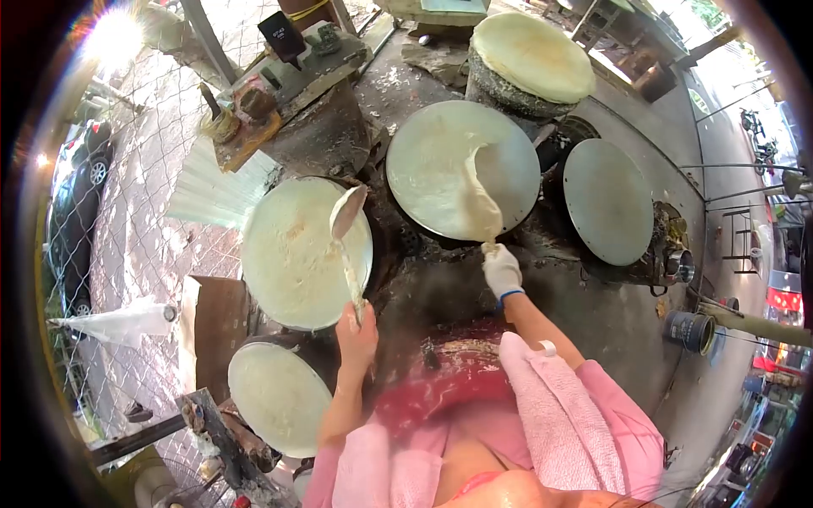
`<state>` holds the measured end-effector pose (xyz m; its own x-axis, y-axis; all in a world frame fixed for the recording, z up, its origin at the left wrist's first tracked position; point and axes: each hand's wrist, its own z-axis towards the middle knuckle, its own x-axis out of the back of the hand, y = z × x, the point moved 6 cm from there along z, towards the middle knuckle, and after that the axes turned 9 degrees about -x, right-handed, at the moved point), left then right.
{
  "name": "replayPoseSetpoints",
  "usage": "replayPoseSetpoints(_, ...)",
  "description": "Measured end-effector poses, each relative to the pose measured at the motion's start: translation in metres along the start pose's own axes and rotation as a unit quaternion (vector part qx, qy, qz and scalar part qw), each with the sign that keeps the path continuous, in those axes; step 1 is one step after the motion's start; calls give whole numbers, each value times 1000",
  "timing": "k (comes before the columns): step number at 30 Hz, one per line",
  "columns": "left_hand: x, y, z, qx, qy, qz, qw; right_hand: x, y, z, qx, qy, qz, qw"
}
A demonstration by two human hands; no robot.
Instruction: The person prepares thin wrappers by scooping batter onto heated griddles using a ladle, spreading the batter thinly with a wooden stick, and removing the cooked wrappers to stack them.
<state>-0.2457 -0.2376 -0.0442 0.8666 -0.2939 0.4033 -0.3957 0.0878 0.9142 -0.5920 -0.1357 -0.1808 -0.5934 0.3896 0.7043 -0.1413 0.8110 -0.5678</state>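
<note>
My left hand (356, 339) is closed around the batter-coated handle of a ladle (345, 216), its broad bowl above the right part of the left griddle (292, 262). That griddle is covered with a pale layer. In a white glove with a blue cuff, my right hand (502, 271) is at the near edge of the middle griddle (406, 161). Its fingers pinch the end of a thin pale batter sheet (481, 199). The sheet's curled edge stands up across the griddle; the surface to its right looks greyer.
A grey griddle (608, 203) stands at the right, another pale one (278, 398) at lower left. At the back, a round stand holds a pile of pale sheets (533, 55). A phone (282, 38) rests on a ledge, near a wire fence (135, 195). A metal can (688, 331) hangs at right.
</note>
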Motion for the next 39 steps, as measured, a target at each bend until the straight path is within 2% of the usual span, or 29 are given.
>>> replayPoseSetpoints(1, 0, -2, -7, 24, 7, -19, 1000, 23, -16, -9, -50, -51, 97, 993)
replayPoseSetpoints(4, -10, -8, -25, 62, 21, -56, 996, 30, -30, -18, -117, -152, 211, 958)
replayPoseSetpoints(5, -15, -11, -31, 75, 25, -76, 994, 18, -23, -13, -48, -161, 126, 978)
replayPoseSetpoints(6, -22, -14, -36, 88, 30, -94, 991, 31, -39, -31, 82, -140, -4, 987)
replayPoseSetpoints(8, -35, -1, -42, 112, 40, -107, 987, 27, -10, -20, 137, -114, -158, 971)
replayPoseSetpoints(10, -48, 31, -48, 163, 48, -130, 977, 65, -3, 4, 95, -57, -188, 976)
replayPoseSetpoints(12, -65, 45, -51, 170, 66, -142, 973, 90, 4, 44, 115, -9, -156, 981)
replayPoseSetpoints(14, -82, 53, -55, 167, 80, -147, 972, 102, 1, 81, 92, -51, -89, 990)
replayPoseSetpoints(16, -94, 54, -60, 155, 93, -144, 973, 96, 0, 86, 39, -147, -60, 987)
replayPoseSetpoints(18, -103, 62, -68, 154, 110, -124, 974, 106, -4, 48, 127, -168, -116, 971)
replayPoseSetpoints(19, -107, 65, -72, 154, 116, -115, 974, 99, 12, 38, 157, -214, -207, 942)
replayPoseSetpoints(20, -112, 70, -75, 168, 122, -121, 971, 113, 12, 30, 125, -243, -249, 929)
replayPoseSetpoints(22, -119, 83, -80, 195, 133, -132, 963, 116, 41, 73, 163, -125, -222, 953)
replayPoseSetpoints(23, -123, 87, -80, 201, 136, -130, 961, 126, 33, 94, 149, -108, -256, 949)
replayPoseSetpoints(25, -130, 84, -78, 185, 128, -122, 967, 145, 4, 129, 165, -59, -191, 966)
replayPoseSetpoints(26, -133, 82, -77, 177, 123, -119, 969, 150, -8, 143, 145, -42, -180, 972)
replayPoseSetpoints(28, -140, 83, -70, 155, 104, -97, 978, 144, -14, 148, 160, -39, -135, 977)
replayPoseSetpoints(30, -148, 88, -59, 154, 87, -97, 979, 123, 13, 120, 173, -129, -206, 955)
replayPoseSetpoints(32, -154, 99, -54, 180, 79, -115, 974, 138, 30, 78, 158, -219, -205, 941)
replayPoseSetpoints(35, -155, 95, -52, 188, 85, -129, 970, 140, 56, 113, 98, -133, -208, 964)
replayPoseSetpoints(36, -155, 93, -53, 180, 82, -131, 971, 143, 41, 132, 73, -113, -212, 968)
replayPoseSetpoints(39, -155, 106, -58, 207, 102, -128, 964, 138, -18, 194, 111, -30, -237, 965)
